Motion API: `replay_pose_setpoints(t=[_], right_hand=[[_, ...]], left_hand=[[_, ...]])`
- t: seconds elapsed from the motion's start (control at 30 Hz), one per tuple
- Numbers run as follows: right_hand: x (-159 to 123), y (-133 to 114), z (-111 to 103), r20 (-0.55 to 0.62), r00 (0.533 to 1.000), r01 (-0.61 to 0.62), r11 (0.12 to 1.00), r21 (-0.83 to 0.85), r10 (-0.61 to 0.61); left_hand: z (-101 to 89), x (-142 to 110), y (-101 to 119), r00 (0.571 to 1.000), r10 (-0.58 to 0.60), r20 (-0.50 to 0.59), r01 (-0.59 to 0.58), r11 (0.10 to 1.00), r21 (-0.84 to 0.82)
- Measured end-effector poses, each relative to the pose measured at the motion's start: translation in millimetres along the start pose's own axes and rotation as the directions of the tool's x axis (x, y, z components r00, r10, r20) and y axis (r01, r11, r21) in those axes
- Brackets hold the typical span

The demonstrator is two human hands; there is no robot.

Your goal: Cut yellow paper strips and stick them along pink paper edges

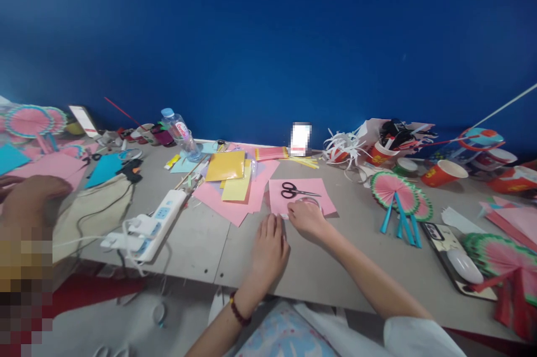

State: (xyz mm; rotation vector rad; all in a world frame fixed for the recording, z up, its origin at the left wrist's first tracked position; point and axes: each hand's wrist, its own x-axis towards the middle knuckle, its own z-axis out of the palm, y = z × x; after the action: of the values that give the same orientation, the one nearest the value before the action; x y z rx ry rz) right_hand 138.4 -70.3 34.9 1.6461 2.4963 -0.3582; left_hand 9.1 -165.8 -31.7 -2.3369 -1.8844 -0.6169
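Note:
A sheet of pink paper [277,189] lies on the table before me. Black-handled scissors [289,190] rest on it, blades to the right. My left hand [271,245] lies palm down at the paper's front edge, fingers stretched out, with nothing visible in it. On the paper's front part, my right hand [307,218] has its fingers curled and pressed together. What they pinch is hidden. Just beyond it, partly covered by the hand, shows the curved rim of what looks like a tape roll [312,200]. A small whitish strip shows between the two hands.
Left stand a power strip [164,221] with plugs and cords, a tilted water bottle [182,136] and yellow packets [226,167]. A phone [300,140] leans at the wall. Paper fans [395,192], cups [443,173] and a mouse [464,266] lie right. Another person's hand [31,197] is far left.

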Motion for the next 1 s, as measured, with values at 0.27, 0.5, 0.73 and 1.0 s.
replay_pose_setpoints(t=[0.27, 0.5, 0.73, 1.0], right_hand=[[-4, 6, 0, -0.033, 0.999, 0.037, 0.999, 0.026, -0.036], [-1, 5, -8, 0.017, 1.000, 0.005, 0.999, 0.044, -0.006], [1, 6, -13, 0.064, 0.998, 0.021, 0.999, 0.033, -0.023], [3, 3, -14, 0.086, 0.996, 0.013, 1.000, 0.014, -0.014]], left_hand=[[2.4, 1, 6, 0.997, 0.065, 0.036, -0.064, 0.998, -0.017], [-5.5, 5, 7, 0.997, 0.049, 0.067, -0.049, 0.999, 0.000], [-9.1, 7, 9, 0.997, 0.025, 0.078, -0.025, 1.000, 0.001], [-10.5, 11, 11, 0.994, -0.002, 0.111, -0.001, 1.000, 0.031]])
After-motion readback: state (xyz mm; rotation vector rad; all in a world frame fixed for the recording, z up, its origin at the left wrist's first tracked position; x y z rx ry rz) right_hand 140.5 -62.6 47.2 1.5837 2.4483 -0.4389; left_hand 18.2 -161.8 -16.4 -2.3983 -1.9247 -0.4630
